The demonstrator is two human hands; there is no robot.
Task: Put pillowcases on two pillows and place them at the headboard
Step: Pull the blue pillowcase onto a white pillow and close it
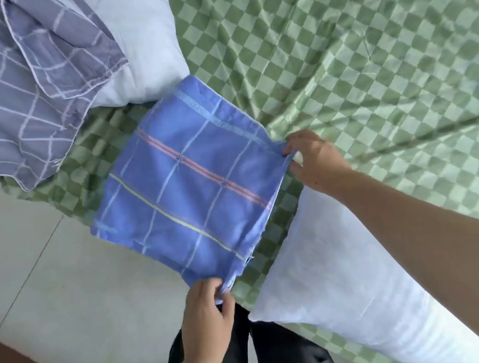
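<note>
Dark trousers (pixel 272 358) mark where a person stands at the edge of a bed, a bare white pillow (pixel 352 303) lying just beside them on the green checked sheet (pixel 368 60). Left hand (pixel 206 318) pinches the near corner of a blue plaid pillowcase (pixel 184 188), fingers curled on the cloth; right hand (pixel 314 160) pinches the opposite corner of the same open edge, holding the case spread flat over the mattress edge and tiled floor (pixel 48 280). Farther off, a second white pillow (pixel 142 42) lies partly under a grey-purple grid-patterned cover (pixel 9 89).
</note>
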